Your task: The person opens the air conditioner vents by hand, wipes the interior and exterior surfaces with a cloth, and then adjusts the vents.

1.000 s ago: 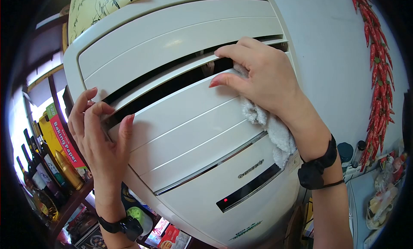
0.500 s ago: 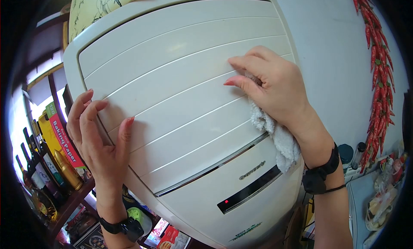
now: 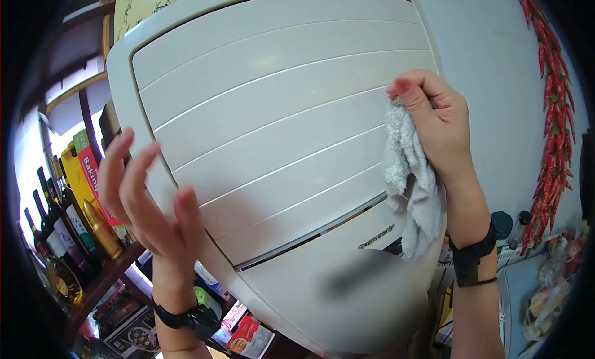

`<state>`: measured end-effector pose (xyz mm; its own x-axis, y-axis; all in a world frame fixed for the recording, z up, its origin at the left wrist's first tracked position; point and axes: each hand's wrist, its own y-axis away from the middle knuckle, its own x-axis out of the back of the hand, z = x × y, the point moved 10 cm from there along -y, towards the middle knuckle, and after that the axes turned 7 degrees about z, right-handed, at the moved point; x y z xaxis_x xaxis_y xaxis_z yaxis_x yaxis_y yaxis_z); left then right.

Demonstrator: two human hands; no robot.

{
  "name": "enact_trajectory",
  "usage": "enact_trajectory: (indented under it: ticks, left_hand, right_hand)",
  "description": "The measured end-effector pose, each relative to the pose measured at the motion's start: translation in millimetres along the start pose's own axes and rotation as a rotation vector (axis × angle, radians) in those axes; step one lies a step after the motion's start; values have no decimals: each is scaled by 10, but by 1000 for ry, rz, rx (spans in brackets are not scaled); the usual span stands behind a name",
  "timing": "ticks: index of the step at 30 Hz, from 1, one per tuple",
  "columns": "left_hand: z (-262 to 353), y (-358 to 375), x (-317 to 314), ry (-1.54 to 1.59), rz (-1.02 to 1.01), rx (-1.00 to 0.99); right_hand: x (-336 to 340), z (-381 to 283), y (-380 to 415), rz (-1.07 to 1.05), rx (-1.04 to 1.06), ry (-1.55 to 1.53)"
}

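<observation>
My right hand (image 3: 437,120) pinches one end of a white terry cloth (image 3: 412,179) between thumb and fingers. The cloth hangs down in folds over the right side of a tall cream-white floor-standing air conditioner (image 3: 279,123). At the unit's left edge, my left hand (image 3: 152,204) has its fingers spread, slightly smeared by motion, and holds nothing. Slanting seams run across the front panel, with a dark shiny strip (image 3: 313,230) below them. A grey blurred patch hides the display area lower down.
Bottles (image 3: 59,235) and a baking paper box (image 3: 93,176) fill a dark shelf at left. Strings of red chillies (image 3: 551,123) hang on the right wall. Bagged items (image 3: 548,303) sit at lower right. A patterned yellowish cover (image 3: 145,8) lies on top of the unit.
My right hand has moved right with the cloth, which now hangs more openly. My left hand has shifted slightly right and down, coming off the panel edge. The view has shifted a little.
</observation>
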<state>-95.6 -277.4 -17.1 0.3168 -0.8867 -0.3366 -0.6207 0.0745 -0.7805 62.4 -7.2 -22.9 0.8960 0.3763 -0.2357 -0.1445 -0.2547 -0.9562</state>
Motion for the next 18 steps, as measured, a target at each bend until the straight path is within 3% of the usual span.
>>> enact_trajectory:
  ticks: [3, 5, 7, 9, 11, 13, 16, 18]
  left_hand:
    - [335, 150, 123, 309, -112, -4]
    - [557, 301, 36, 768, -256, 182]
    - [774, 468, -108, 1236, -340, 504]
    - [960, 626, -190, 1486, -316, 732]
    - [969, 567, -118, 1237, -379, 642]
    - [873, 796, -191, 1228, -497, 812]
    - [556, 894, -142, 1390, -273, 1158]
    - [386, 930, -87, 1312, -241, 1175]
  right_hand:
    - [-115, 4, 102, -49, -124, -350]
    - [-267, -109, 248, -87, -122, -407]
    - [-437, -380, 418, -152, -23, -478]
    - [-573, -632, 616, -223, 65, -444]
    - [-737, -705, 787, -274, -44, -622]
    - [-808, -669, 894, -327, -112, -617]
    - [-895, -533, 1064, -400, -381, -723]
    - [-915, -416, 1206, -480, -536, -741]
